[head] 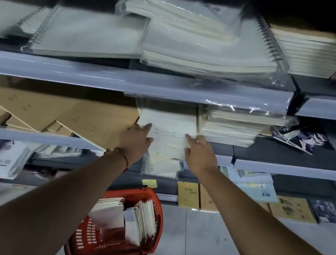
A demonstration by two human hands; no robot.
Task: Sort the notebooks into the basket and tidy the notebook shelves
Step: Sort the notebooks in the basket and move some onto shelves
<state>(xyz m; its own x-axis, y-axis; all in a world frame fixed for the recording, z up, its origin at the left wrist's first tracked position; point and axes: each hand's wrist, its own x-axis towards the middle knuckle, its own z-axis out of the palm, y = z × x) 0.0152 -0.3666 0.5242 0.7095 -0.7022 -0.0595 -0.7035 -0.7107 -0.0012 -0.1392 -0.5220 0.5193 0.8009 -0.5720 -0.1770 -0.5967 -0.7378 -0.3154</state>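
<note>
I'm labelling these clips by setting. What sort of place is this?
Probably a stationery shop aisle: tiered shelves hold plastic-wrapped notebook stacks, and a red shopping basket of notebooks sits on the floor.

Pale plastic-wrapped notebook pack (pixel 167 135) tilted off the grey metal middle shelf (pixel 264 152), red plastic basket (pixel 155 200) on the floor below, holding upright white notebooks (pixel 143 218).
</note>
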